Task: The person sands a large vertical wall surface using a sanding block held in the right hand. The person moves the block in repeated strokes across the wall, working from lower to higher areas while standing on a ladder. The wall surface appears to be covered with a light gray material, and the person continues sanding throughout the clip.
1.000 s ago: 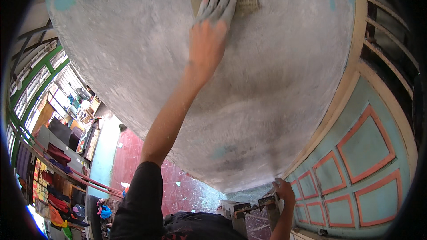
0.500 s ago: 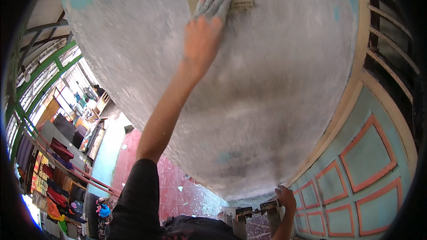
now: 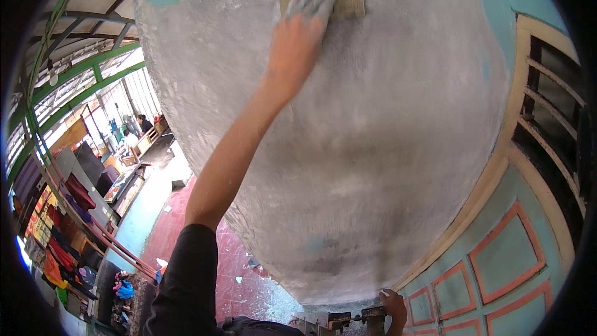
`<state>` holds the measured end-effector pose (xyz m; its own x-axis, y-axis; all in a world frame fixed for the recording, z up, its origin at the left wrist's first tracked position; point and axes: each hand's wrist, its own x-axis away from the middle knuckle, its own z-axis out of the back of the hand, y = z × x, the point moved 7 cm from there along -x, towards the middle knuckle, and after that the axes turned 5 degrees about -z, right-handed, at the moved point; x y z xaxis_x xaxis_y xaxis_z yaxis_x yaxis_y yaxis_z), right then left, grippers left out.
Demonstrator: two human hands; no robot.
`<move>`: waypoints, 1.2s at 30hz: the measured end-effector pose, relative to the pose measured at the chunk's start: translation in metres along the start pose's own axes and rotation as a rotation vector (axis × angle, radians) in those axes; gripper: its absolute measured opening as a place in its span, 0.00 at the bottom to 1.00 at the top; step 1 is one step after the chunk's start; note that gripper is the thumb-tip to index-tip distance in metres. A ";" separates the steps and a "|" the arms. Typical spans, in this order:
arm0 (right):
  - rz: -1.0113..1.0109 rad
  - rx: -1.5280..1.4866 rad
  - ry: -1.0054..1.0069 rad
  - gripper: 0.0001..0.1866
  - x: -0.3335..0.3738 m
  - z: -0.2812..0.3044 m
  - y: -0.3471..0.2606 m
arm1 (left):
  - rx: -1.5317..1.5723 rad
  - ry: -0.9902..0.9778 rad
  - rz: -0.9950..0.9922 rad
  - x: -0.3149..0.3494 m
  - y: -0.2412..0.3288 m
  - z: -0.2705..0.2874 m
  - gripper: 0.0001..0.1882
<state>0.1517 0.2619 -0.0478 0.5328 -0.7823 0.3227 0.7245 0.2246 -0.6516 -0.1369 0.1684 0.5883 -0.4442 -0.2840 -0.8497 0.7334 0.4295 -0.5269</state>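
Observation:
High on a grey, patchily plastered wall [image 3: 373, 99], my left hand [image 3: 306, 12] holds a brownish sheet of sandpaper [image 3: 350, 2] against the surface. Its fingers lie stretched over the sheet, which sticks out on both sides of them; a grey coating covers the fingers. Down at the lower edge, my right hand [image 3: 393, 303] curls around the top of what looks like a stepladder [image 3: 373, 314], close to the foot of the wall. Part of that grip is hidden.
To the right stand a light blue door with orange-edged panels [image 3: 507, 242] and a barred opening [image 3: 550, 106]. Red floor tiles [image 3: 233, 267] with pale debris lie below. Clothes [image 3: 56, 261], pink pipes [image 3: 118, 246] and distant people [image 3: 144, 124] are at left.
The view has shifted, so the wall and door sit lower and to the right. My left hand and the sandpaper appear slightly farther right. My right hand stays at the ladder top.

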 end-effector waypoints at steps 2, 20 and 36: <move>-0.088 -0.027 -0.046 0.27 0.006 0.004 -0.003 | 0.007 0.081 0.046 -0.025 -0.018 0.001 0.29; 0.167 0.112 -0.048 0.27 -0.049 -0.051 0.072 | -0.103 -0.017 0.100 0.000 -0.052 0.016 0.33; 0.109 -0.023 0.110 0.28 -0.028 -0.032 0.052 | -0.071 -0.032 0.056 0.025 -0.055 0.014 0.30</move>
<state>0.1602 0.2773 -0.1124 0.5558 -0.8132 0.1724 0.6537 0.2995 -0.6950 -0.1812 0.1258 0.5966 -0.3860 -0.2850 -0.8774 0.7179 0.5044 -0.4797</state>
